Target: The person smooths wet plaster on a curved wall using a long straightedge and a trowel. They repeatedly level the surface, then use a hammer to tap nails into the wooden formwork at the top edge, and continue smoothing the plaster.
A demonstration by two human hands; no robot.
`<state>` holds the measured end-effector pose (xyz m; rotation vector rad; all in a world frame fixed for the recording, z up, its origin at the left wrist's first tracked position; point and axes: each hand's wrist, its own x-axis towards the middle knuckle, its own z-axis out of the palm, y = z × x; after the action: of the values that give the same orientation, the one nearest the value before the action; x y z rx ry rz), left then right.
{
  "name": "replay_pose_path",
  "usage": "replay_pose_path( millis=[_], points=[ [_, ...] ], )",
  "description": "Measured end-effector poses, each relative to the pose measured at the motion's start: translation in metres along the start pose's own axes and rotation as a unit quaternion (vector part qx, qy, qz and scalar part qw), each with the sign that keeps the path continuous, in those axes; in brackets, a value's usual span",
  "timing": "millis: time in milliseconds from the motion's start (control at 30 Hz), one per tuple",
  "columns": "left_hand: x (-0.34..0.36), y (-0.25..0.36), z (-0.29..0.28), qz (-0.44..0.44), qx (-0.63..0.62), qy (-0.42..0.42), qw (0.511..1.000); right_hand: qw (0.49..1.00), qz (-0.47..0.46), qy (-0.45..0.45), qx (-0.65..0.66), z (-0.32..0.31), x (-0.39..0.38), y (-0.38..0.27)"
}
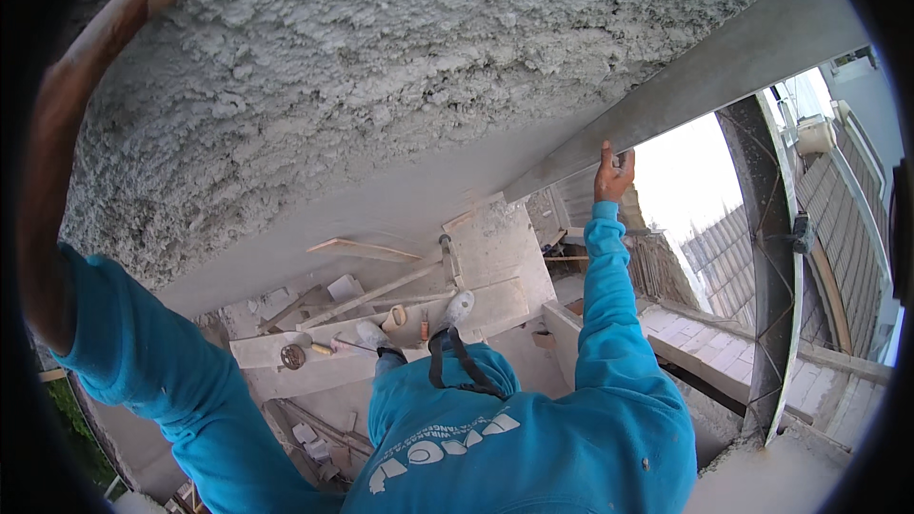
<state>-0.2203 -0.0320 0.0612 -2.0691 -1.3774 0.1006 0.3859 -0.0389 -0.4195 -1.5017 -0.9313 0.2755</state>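
Observation:
A rough, wet-looking grey plaster wall (409, 48) fills the upper view. My left hand (129, 14) reaches up at the far left in front of it. One outstretched digit shows; the other fingers are hidden at the dark rim, so its grip is unclear. On the right, my right hand (614, 176) is raised to the lower edge of a long grey straightedge (705, 71). The thumb lies over its face and the remaining fingers curl at its edge. The straightedge slants along the plaster's border, from the upper right down toward the centre.
Below my feet lie planks (367, 295), a tape roll (293, 355) and an orange-labelled tube (425, 326). A pale board (500, 257) leans beyond. To the right stand a dark upright post (762, 257), a white block ledge (705, 343) and tiled roofs (847, 228).

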Motion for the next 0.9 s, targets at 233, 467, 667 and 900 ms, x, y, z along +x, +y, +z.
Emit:
replay_pose_path(
  millis=[233,467,667,900],
  points=[
    [0.026,0.079,-0.07,-0.101,-0.015,0.215,0.971,0.994,-0.014,0.042,-0.098,0.007,0.002,0.029],
    [0.032,0.097,-0.078,-0.106,-0.061,0.242,0.963,0.987,-0.082,0.095,-0.103,0.007,0.0,0.01],
    [0.026,0.098,-0.08,-0.113,-0.065,0.241,0.962,0.989,-0.09,0.086,-0.078,0.009,-0.002,0.004],
    [0.028,0.102,-0.087,-0.11,-0.071,0.252,0.959,0.987,-0.051,0.101,-0.11,0.01,-0.004,0.029]
  ],
)
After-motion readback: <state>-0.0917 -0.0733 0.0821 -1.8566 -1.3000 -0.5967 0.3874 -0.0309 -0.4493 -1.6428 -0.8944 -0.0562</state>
